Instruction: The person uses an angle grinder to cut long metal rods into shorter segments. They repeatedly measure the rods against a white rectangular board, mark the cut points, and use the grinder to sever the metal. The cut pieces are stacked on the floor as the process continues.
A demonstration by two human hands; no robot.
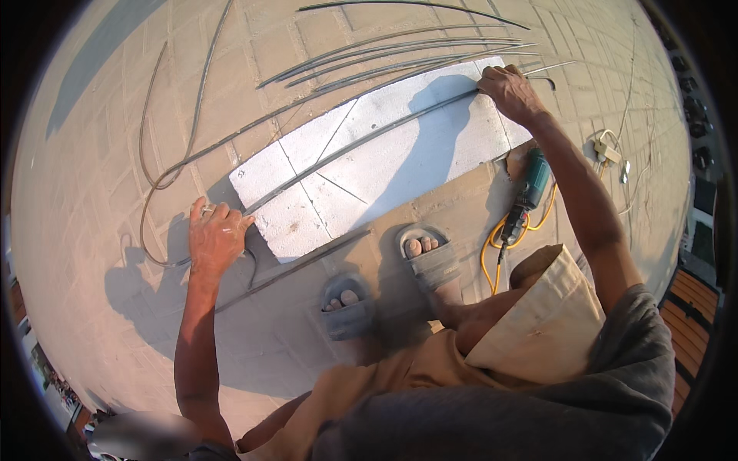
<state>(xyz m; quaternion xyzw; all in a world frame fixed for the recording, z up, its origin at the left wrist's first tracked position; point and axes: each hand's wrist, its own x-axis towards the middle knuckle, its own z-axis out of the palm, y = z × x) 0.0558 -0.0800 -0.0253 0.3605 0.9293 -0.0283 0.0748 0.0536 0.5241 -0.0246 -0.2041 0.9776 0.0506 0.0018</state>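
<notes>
A long white block (419,157) with dark straight lines across it lies slantwise on the ground in front of my feet. A thin, dark steel rod (384,131) runs along its top. My left hand (217,237) is closed around the rod just past the block's near left end. At the far right end, my right hand (509,94) grips the same rod, knuckles up, resting by the block's edge. A short hooked rod end (549,80) shows beyond the right hand; whether it belongs to the held rod I cannot tell.
Several loose steel rods (369,52) lie beyond the block, and long bent ones curve round at the left. A green angle grinder (532,184) with a yellow cable (486,257) sits by my right foot. Farther right is a cream socket box (606,150) on the paving.
</notes>
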